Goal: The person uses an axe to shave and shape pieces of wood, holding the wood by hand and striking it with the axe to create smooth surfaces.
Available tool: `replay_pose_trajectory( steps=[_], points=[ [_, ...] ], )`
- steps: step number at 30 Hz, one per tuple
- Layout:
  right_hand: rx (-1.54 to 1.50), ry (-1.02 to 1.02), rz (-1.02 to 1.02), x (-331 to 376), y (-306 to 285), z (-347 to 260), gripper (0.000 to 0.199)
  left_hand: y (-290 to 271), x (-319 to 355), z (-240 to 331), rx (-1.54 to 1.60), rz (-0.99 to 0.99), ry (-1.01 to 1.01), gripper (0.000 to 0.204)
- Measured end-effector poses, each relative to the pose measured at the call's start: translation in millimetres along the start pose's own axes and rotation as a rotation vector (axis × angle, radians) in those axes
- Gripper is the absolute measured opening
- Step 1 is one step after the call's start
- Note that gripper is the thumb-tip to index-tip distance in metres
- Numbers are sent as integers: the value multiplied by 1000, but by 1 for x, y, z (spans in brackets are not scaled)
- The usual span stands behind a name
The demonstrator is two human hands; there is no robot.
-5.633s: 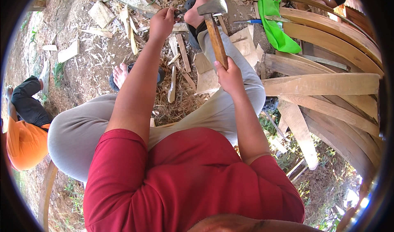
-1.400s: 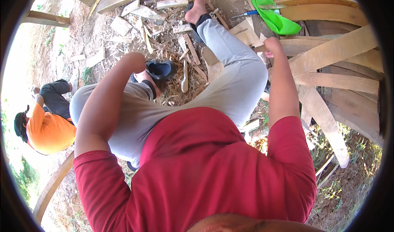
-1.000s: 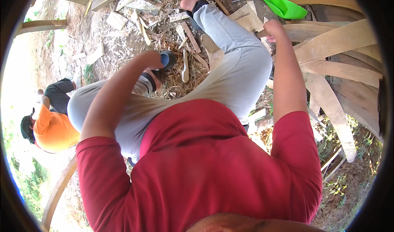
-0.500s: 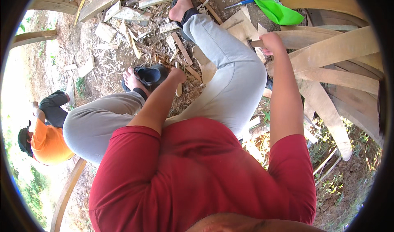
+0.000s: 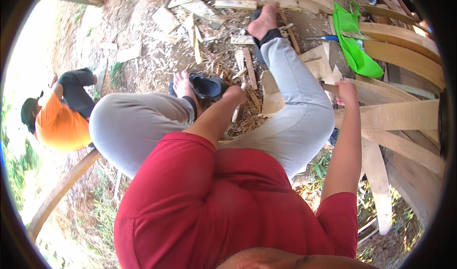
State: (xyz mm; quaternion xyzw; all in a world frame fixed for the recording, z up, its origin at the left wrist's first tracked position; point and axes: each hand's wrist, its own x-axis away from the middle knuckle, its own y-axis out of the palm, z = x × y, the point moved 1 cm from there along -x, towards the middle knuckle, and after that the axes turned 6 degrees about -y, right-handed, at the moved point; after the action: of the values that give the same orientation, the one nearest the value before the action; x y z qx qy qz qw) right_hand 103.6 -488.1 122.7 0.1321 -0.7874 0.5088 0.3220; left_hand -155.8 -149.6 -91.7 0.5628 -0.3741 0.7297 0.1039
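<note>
At right of centre, we saw the right hand [image 5: 347, 94] with its fingers closed round a wooden handle [image 5: 328, 87], held beside the grey trouser leg [image 5: 297, 95], presumably to keep it clear of the knee. At centre, the left hand [image 5: 234, 95] overlapped a pale stick [image 5: 236, 114] just beside a dark shoe [image 5: 208, 87]; we could not tell whether its fingers gripped. Wood chips [image 5: 157, 55] lay toward the upper left.

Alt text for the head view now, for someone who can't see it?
The person's left hand is at a pale wood strip beside a dark clog, grip unclear; the right hand holds a brown handle. Wood chips litter the ground, with curved planks at the right.
</note>
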Motion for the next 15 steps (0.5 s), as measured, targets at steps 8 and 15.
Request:
replay_pose_trajectory(
  steps=[8,15],
  points=[
    [-95,11,28,-2,11,10,34,-96,49,15,-305,29,424,42],
    [-11,-24,81,27,30,0,31,-283,152,-35,252,331,439,43]
  ],
)
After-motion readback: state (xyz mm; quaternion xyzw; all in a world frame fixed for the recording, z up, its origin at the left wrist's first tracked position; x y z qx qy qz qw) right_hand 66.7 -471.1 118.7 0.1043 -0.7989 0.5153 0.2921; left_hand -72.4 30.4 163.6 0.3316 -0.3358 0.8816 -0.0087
